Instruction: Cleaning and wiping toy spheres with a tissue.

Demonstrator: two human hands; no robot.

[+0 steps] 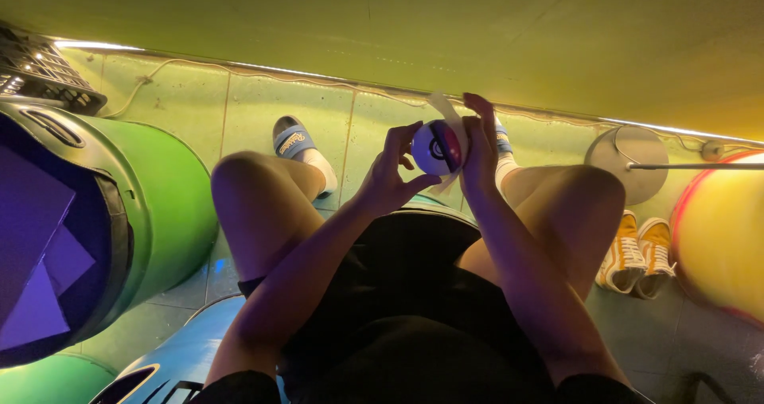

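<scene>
Ball held in both hands, paper strip partly on.

Above the knees, the left hand point(387, 175) and right hand point(479, 151) both grip a small white, blue and red ball point(437, 147); a pale strip point(442, 108) sticks out past it, seemingly not fully wrapped. Left of the ball lies a green drum point(163, 189).

Tiled floor point(263, 109) carrying yellow sneakers point(637, 254), a round lamp base point(629, 161), barrels point(159, 197) and a cable point(191, 66).

Dim yellow-green cast – a bright light strip point(239, 68) glares along the far wall; edges bend, near legs shadowed
</scene>
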